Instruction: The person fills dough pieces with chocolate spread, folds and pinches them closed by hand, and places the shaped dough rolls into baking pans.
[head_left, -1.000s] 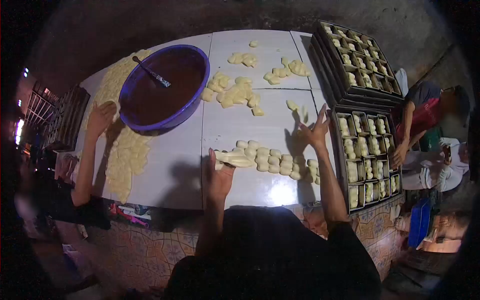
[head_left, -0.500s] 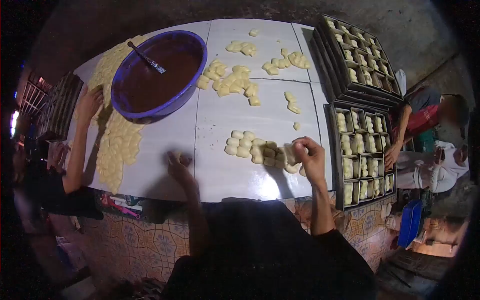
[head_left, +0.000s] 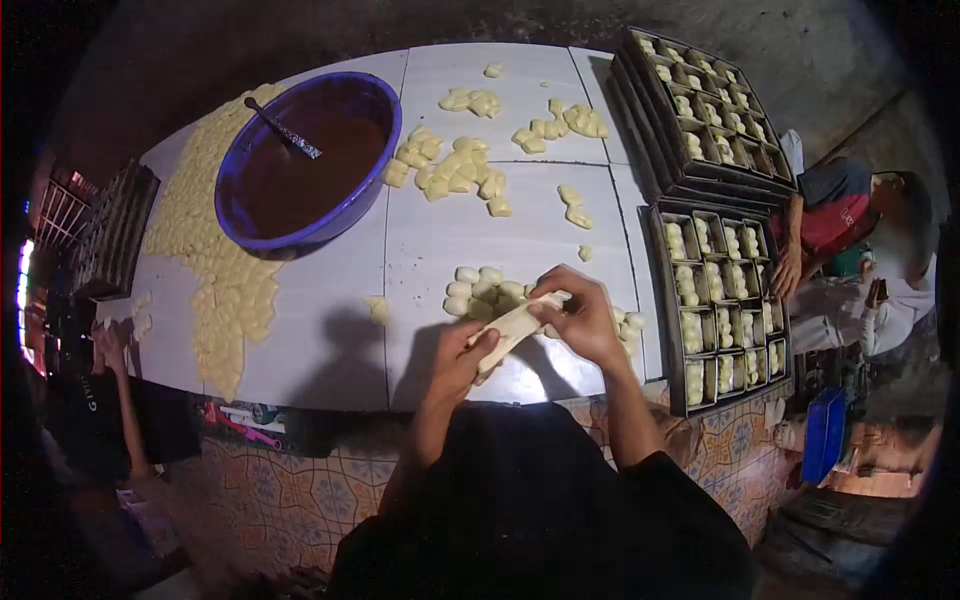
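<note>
In the head view, both hands are working one pale strip (head_left: pixel 512 332) of dough at the lower middle of the frame, above the near edge of the bench (head_left: pixel 530 230); the step in hand looks like drawing out or shaping that strip between them. The next move seems to call for an even, light hold at both ends, since soft dough could tear or sag if one side pulled harder. The left hand (head_left: pixel 462 364) comes up from the bottom of the frame, turned inward, its fingers closed around the strip's lower end with the thumb lying across the top. The right hand (head_left: pixel 582 322) reaches in from the lower right, wrist bent and knuckles up, its thumb and fingers pinching the upper end, so the strip slants from lower left to upper right. Just beyond the hands, rows of rounded pieces (head_left: pixel 475 287) rest on the bench, partly hidden by them. A blue basin (head_left: pixel 365 200) of brown stuff stands at upper left beside a spread of dough (head_left: pixel 235 305), and a divided tray (head_left: pixel 675 350) holding dough sits at right, near a co-worker's hand (head_left: pixel 787 272).
</note>
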